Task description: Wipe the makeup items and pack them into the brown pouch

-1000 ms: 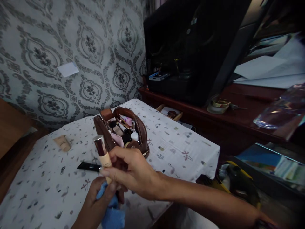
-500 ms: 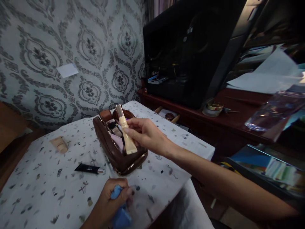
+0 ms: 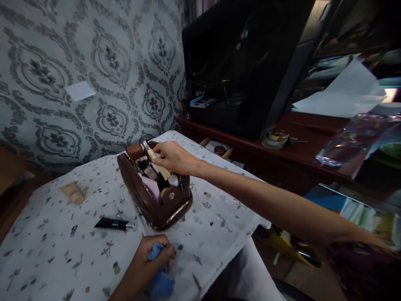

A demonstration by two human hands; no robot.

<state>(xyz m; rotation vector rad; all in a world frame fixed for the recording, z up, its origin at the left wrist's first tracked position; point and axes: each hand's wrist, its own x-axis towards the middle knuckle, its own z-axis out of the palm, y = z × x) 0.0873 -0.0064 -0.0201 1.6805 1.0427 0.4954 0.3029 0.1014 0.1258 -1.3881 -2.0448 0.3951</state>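
Note:
My right hand [image 3: 175, 157] grips a pale yellow cosmetic tube [image 3: 163, 171] with a shiny cap, its lower end down inside the open brown makeup bag [image 3: 140, 200]. Within the bag I see a pink flat item [image 3: 151, 186], a white round lid [image 3: 173, 180] and other cosmetics partly hidden. Closed around a crumpled blue cloth [image 3: 161, 285], my left hand [image 3: 153, 259] rests near the table's front edge. A black tube [image 3: 114, 223] with a silver cap lies left of the bag. Farther left is a beige tube [image 3: 73, 192].
A white patterned cloth covers the table [image 3: 78, 242]. To the right, a dark wooden desk [image 3: 300, 154] carries a large black screen [image 3: 238, 71], a small glass jar [image 3: 275, 139], papers [image 3: 341, 94] and a clear plastic container [image 3: 351, 140]. An open drawer [image 3: 216, 148] sits below the screen.
My right hand has carried the pale yellow tube away from me and lowered it into the bag. My left hand still holds the blue cloth in about the same place. The view has shifted slightly.

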